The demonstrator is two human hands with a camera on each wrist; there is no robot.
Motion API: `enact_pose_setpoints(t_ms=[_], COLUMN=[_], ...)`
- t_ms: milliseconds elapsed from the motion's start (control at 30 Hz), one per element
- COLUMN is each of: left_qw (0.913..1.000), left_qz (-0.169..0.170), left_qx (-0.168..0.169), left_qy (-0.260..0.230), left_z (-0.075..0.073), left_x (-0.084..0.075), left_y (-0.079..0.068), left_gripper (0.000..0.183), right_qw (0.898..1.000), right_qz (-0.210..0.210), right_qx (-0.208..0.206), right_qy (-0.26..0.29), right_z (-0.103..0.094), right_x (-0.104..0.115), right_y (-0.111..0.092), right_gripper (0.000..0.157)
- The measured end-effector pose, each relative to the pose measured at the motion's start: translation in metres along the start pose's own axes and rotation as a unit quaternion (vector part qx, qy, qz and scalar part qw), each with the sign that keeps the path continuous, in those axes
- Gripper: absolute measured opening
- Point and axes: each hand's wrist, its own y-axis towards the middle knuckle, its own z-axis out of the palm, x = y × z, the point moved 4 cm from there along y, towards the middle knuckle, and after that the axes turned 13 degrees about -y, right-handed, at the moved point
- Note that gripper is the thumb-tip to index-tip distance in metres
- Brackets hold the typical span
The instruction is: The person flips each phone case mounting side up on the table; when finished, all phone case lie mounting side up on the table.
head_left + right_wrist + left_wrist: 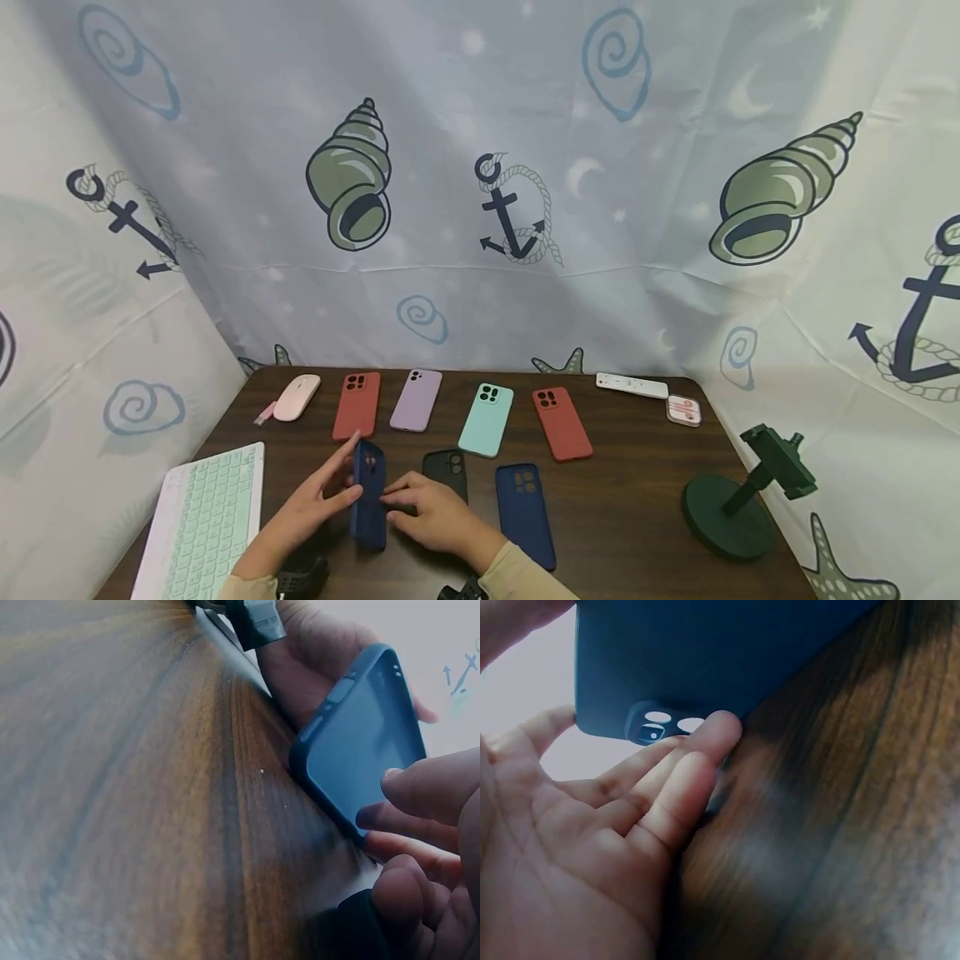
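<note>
A dark blue phone case (368, 500) stands tilted on its long edge on the table, its hollow inside facing right. My left hand (303, 508) holds it from the left, thumb on one side and fingers by its camera cutouts (658, 717). From the other side my right hand (438, 512) reaches over with bent, relaxed fingers; its fingertips (394, 780) are at the inside and lower edge of the case. A black phone case (447, 472) lies partly hidden behind the right hand. Just right of that hand lies another blue phone case (525, 512).
Red (357, 406), lilac (416, 401), mint (486, 421) and second red (562, 423) phone cases lie in a back row. A keyboard (206, 517) and mouse (297, 397) are left; a white remote (632, 386), earphone box (683, 411) and green stand (727, 517) are right.
</note>
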Motion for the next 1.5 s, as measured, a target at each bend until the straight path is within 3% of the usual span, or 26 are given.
enact_pose_setpoints(t_ms=[267, 467, 567, 800, 967, 1100, 1167, 1233, 1500], left_qw=[1.0, 0.9964, 0.9953, 0.9987, 0.9959, 0.9811, 0.9741, 0.9709, 0.9766], left_qz=[0.001, -0.009, -0.011, -0.03, -0.002, 0.034, 0.044, 0.052, 0.044], left_qx=[-0.007, 0.013, 0.022, -0.038, -0.077, -0.103, -0.107, -0.11, -0.105], left_qy=[-0.006, -0.083, -0.094, -0.013, 0.048, 0.16, 0.194, 0.207, 0.183], left_z=[0.0, -0.001, -0.003, -0.007, -0.005, -0.004, -0.004, -0.004, -0.009], left_x=[0.008, 0.011, 0.011, 0.011, 0.009, 0.007, 0.006, 0.005, 0.001], left_y=[-0.001, 0.002, 0.003, 0.004, 0.004, 0.003, 0.004, 0.004, 0.008], left_gripper=[0.071, 0.068, 0.067, 0.062, 0.053, 0.042, 0.038, 0.036, 0.033], right_qw=[0.999, 0.998, 0.997, 0.993, 0.987, 0.975, 0.969, 0.964, 0.957], right_qz=[0.031, 0.06, 0.077, 0.111, 0.136, 0.17, 0.183, 0.192, 0.19], right_qx=[0.004, -0.008, -0.007, -0.005, 0.001, 0.01, 0.008, 0.004, 0.0], right_qy=[0.018, 0.02, 0.028, 0.046, 0.081, 0.142, 0.167, 0.186, 0.221], right_z=[0.002, 0.001, 0.001, 0.0, 0.001, 0.003, 0.004, 0.004, 0.003], right_x=[-0.001, -0.003, -0.004, -0.006, -0.006, -0.006, -0.006, -0.006, -0.011], right_y=[-0.002, -0.001, -0.001, -0.001, -0.002, -0.003, -0.003, -0.003, -0.003], right_gripper=[0.028, 0.024, 0.022, 0.017, 0.014, 0.009, 0.007, 0.006, 0.006])
